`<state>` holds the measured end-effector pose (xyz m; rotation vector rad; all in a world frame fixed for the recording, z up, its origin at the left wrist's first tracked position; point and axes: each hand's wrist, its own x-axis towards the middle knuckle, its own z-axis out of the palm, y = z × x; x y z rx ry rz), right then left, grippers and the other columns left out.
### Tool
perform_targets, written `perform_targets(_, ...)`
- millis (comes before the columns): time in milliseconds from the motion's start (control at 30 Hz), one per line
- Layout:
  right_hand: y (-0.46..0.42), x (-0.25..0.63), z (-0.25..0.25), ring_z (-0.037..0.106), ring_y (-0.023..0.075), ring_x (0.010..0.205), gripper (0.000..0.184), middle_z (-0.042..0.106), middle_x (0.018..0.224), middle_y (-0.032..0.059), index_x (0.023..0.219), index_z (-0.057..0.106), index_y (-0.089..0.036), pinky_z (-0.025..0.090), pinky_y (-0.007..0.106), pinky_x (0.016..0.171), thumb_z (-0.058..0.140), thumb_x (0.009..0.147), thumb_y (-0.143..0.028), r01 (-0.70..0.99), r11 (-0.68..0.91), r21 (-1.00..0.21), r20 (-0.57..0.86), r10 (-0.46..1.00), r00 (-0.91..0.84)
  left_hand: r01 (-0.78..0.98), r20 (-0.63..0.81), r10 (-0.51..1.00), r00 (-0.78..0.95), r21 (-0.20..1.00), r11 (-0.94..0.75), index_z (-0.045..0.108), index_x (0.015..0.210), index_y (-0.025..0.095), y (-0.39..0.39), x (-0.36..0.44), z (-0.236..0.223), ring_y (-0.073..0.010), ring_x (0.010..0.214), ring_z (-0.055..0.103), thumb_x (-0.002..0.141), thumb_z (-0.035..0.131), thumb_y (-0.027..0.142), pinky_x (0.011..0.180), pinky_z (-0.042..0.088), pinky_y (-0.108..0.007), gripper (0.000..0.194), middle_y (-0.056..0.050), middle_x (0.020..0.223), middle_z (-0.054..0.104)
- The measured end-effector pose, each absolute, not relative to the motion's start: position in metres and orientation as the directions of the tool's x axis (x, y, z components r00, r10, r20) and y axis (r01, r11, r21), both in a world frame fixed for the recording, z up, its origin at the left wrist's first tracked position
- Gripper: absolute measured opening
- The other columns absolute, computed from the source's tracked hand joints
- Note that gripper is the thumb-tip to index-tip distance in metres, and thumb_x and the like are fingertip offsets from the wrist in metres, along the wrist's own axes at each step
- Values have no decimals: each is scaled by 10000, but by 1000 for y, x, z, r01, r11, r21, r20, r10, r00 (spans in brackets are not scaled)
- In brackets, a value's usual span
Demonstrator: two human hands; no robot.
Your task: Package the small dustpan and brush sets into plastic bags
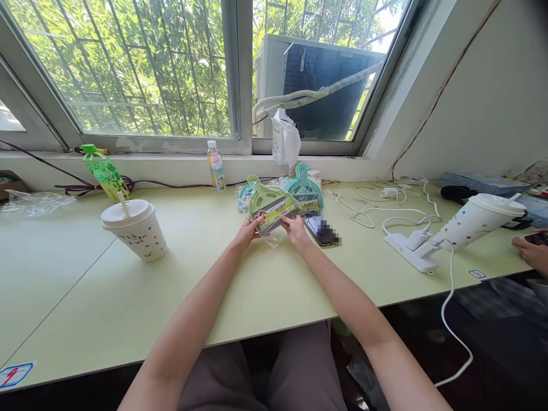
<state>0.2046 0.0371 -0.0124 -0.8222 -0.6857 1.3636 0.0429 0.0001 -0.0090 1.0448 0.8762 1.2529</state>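
Both my hands hold a light-green mini dustpan and brush set (269,201) in clear wrapping, with a yellow label band across it. It is tilted above the table, handle pointing away from me. The fingers of my left hand (248,233) close on its lower left corner, and those of my right hand (294,226) grip the lower right. Just behind it lie teal dustpan sets (302,185), also wrapped and partly covered by the green one. A dark phone (322,229) rests on the table beside my right hand.
On the left stand a lidded paper cup (139,237) and a green-capped bottle (105,171). A small bottle (216,165) and tissue pack (285,140) are by the window. Rightward are a power strip (409,251), cables, another cup (475,222) and another person's hand (533,254).
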Motion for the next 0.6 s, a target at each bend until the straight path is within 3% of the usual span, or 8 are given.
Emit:
perform_targets(367,35,205,-8,701,155,845,308,708,801,-25,821,533,-211,609,275,795,694,635,-26,-570,2,-822,-41,997,62,-321,25,997,75,947,0,459,1223,219,1,44,-10,-226,1012,637,766,690,358,778,609,-425,531,-92,1250,599)
perform_targets(600,37,204,-13,701,154,864,301,715,840,-19,842,535,-217,606,276,809,696,660,-39,-559,17,-829,-19,998,59,-320,-2,997,71,947,25,426,1220,245,-5,45,-4,-213,908,684,800,646,324,687,613,-366,480,-94,1283,580)
